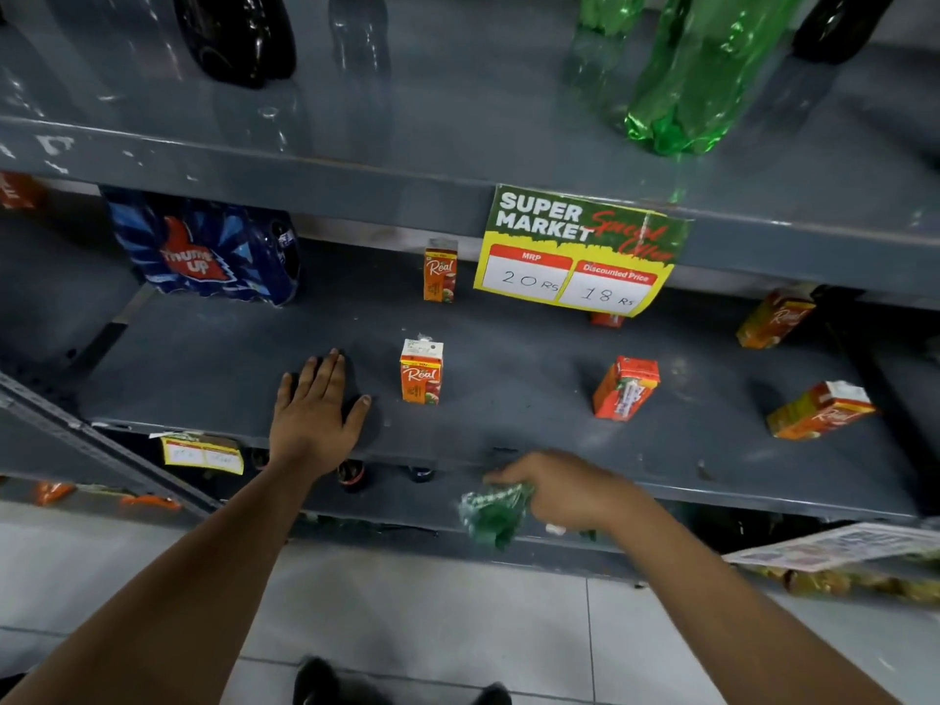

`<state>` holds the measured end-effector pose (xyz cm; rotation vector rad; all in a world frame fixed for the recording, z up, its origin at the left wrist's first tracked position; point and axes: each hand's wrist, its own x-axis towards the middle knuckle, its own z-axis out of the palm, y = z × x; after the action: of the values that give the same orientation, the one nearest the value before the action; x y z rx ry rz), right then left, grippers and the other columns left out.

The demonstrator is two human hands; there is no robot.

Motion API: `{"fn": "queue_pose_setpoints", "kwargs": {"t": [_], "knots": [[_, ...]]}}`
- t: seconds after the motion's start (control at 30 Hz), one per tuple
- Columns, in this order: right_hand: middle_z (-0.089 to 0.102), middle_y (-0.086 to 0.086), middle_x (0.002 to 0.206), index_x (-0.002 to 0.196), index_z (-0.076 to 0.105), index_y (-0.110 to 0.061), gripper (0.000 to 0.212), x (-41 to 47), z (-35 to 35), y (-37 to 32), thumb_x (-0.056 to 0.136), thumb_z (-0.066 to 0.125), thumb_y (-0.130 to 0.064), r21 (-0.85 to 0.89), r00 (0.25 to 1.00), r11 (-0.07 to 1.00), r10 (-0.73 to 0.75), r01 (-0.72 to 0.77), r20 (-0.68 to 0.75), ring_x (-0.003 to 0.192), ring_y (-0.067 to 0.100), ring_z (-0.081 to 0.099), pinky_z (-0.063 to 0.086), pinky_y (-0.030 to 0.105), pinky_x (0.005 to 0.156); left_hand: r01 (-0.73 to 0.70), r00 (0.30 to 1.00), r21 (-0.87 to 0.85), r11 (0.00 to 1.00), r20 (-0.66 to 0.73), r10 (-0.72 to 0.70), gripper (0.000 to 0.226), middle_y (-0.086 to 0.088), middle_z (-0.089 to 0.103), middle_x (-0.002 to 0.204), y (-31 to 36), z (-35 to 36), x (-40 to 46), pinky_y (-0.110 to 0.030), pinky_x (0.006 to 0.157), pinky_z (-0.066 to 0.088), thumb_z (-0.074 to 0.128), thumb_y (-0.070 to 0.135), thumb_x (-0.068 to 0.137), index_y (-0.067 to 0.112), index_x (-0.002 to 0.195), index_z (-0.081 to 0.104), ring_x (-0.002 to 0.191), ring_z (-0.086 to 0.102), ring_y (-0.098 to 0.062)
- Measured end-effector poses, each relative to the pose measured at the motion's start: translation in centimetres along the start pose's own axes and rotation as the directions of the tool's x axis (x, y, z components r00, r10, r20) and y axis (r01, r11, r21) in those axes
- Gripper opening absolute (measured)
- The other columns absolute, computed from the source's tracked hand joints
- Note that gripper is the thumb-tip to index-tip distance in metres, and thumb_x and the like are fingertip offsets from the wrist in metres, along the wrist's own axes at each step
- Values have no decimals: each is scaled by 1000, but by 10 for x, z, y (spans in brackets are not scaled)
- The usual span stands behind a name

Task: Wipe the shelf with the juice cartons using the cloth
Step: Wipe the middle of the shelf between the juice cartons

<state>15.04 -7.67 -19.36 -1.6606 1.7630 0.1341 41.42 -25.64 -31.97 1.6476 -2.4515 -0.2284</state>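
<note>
Grey painted metal, dull and dusty-looking, made up the shelf (pixel 508 440) that ran across the middle of the frame, and as far as I could judge the wiping had barely begun, if at all. The person's left hand (pixel 313 404) lay flat on the shelf, left of centre, fingers spread wide and holding nothing. The right hand (pixel 554 493) was closed around a crumpled green cloth (pixel 492 513), blurred, at the front lip of the shelf in the lower middle of the frame; the cloth hung just in front of and below the edge, not on the top face.

The juice cartons were all in the way. One upright carton (pixel 421 371) stood just right of the left hand, another (pixel 440 274) further back near the price sign (pixel 580 251). A tilted carton (pixel 625 388) sat right of centre, and two more (pixel 820 410) (pixel 774 318) leaned toward the right edge.

I could see no cleaner swathe anywhere on the shelf. It seemed the whole shelf top remained to be wiped, with cartons to be worked around or shifted.
</note>
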Motion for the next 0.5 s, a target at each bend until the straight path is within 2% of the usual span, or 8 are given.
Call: {"fn": "queue_pose_setpoints", "kwargs": {"t": [0.03,0.13,0.17,0.3,0.37,0.43,0.5], "knots": [[51,4,143,134,52,-38,71,2,-11,2,79,41,6,28,998,999,24,-23,-54,114,26,58,48,29,89,-4,1000,3,1000,-5,4,81,-1,15,164,1,0,0,-45,122,2,13,63,92,13,156,15,151,7,-21],[54,6,141,136,48,-37,71,20,-33,15,78,45,4,25,944,992,129,-127,-304,124,31,53,47,35,99,-3,1000,16,1000,-5,3,81,-2,17,164,2,-1,1,-46,121,2,14,63,92,12,155,17,150,8,-22],[53,5,142,138,45,-37,72,26,-32,18,78,45,4,19,927,989,145,-148,-345,125,31,52,46,36,100,-3,1000,26,1000,2,3,81,-2,16,164,2,-1,1,-46,121,2,13,63,92,13,155,16,150,8,-22],[29,2,156,145,30,-39,76,49,7,19,83,48,1,-192,968,968,118,-162,-223,140,33,32,37,48,110,4,1000,8,1000,4,-4,81,-2,15,164,6,-4,1,-48,121,2,15,62,92,13,155,15,150,6,-21],[28,-2,157,144,32,-42,77,49,16,17,83,51,1,-186,970,969,121,-161,-209,141,31,33,37,46,110,15,1000,-56,998,11,-14,78,-3,16,164,6,-5,5,-50,121,1,26,61,95,14,155,16,150,5,-23],[29,-7,156,141,35,-46,76,45,18,16,82,52,-1,-137,970,980,111,-143,-215,137,28,39,40,42,108,14,998,-231,973,68,2,82,-4,23,162,9,-9,9,-53,120,5,42,67,90,22,154,18,149,9,-28],[33,-10,154,139,36,-50,73,43,21,16,84,55,-7,-105,965,985,106,-134,-242,132,28,46,44,42,105,3,991,-496,868,115,63,85,2,35,155,25,-20,11,-47,116,20,57,68,81,30,151,26,144,23,-24]]}}
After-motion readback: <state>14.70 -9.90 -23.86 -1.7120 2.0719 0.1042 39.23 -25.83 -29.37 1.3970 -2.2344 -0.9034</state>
